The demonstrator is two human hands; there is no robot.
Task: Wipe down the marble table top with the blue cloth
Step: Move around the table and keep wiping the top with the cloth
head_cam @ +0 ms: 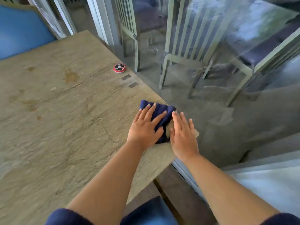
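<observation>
cloth [160,111]: 1 | hands [143,127]: 2 | call button [119,68]: 1 | plates [126,77]: 2 | chairs [183,46]: seemingly 3

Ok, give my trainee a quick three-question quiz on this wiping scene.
1. True or false: the left hand lies flat on the blue cloth.
2. Where on the marble table is the cloth? A) centre B) right edge C) far left corner
3. What round red thing sits further along that edge?

Key:
1. True.
2. B; the right hand lies flat beside the cloth there.
3. A call button.
</observation>
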